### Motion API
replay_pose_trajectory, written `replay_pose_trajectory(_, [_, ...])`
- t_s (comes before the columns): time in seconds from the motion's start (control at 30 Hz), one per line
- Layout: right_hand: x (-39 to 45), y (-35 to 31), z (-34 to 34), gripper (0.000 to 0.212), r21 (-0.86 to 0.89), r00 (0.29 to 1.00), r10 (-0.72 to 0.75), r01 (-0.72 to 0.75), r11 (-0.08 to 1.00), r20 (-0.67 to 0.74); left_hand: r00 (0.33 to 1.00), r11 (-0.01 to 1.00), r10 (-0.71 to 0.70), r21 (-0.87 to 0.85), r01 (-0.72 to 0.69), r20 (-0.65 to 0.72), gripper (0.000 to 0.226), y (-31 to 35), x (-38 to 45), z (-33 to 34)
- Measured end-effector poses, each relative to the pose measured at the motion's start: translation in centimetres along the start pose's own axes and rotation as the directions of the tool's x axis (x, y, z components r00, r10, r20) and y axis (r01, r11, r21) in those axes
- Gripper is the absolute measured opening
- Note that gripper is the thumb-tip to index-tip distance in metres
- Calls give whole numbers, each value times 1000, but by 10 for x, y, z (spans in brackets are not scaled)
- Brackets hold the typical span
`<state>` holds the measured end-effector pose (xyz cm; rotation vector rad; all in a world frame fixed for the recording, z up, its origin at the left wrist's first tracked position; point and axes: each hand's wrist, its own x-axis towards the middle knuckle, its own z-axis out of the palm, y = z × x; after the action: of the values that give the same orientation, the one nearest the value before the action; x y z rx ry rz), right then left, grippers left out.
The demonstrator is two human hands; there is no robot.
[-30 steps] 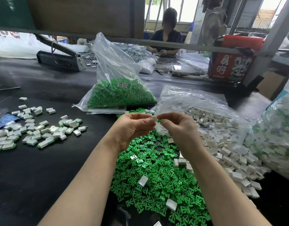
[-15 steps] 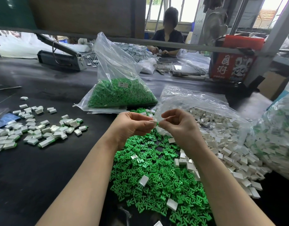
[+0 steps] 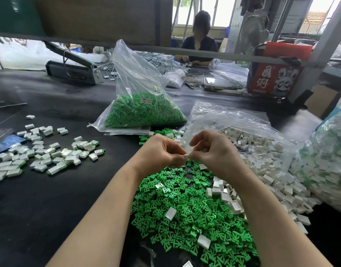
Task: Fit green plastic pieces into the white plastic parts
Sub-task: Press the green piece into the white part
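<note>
Pinching a small white part (image 3: pixel 185 156) between the fingertips of both hands, I hold it above the near pile; my left hand (image 3: pixel 162 152) curls round one end and my right hand (image 3: pixel 214 151) nips the other, thumb against forefinger. Whether a green piece already sits in it I cannot tell, it is too small and mostly hidden by my fingers. Below my wrists lies the loose heap of green pieces (image 3: pixel 185 212) on the black table (image 3: pixel 50 199), with a few white parts scattered on top. To the right, white parts spill from an open clear bag (image 3: pixel 233 120), and beside that, at the far right edge, is another bag (image 3: pixel 327 170) of mixed white and green. Beyond my hands stands a tied bag of green pieces (image 3: pixel 144 112). Well to the left lies a spread of finished parts (image 3: pixel 48 153), white with green showing at their ends. Across the table a person (image 3: pixel 199 39) sits working.
</note>
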<state>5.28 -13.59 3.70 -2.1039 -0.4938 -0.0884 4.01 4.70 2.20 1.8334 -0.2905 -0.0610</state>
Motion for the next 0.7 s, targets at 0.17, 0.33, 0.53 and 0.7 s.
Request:
replay_pose_trajectory(0.17, [0,5,-1,26,450,988,150,-144,882,23,994,992,55,-104,-65,-96,14,1,-2,0])
replay_pose_trajectory(0.33, [1,14,3,42,675,902,220,-426,602,373,982,981,105,-148,-128,-155,20,1,0,3])
replay_pose_trajectory(0.53, [-1,20,13,48,708,843,35,-473,524,537,983,974,89,-195,-120,-160,19,0,2,6])
replay_pose_trajectory(0.7, [-2,18,19,37,761,869,15,-442,475,495,986,976,96,-179,-120,-140,14,1,2,4])
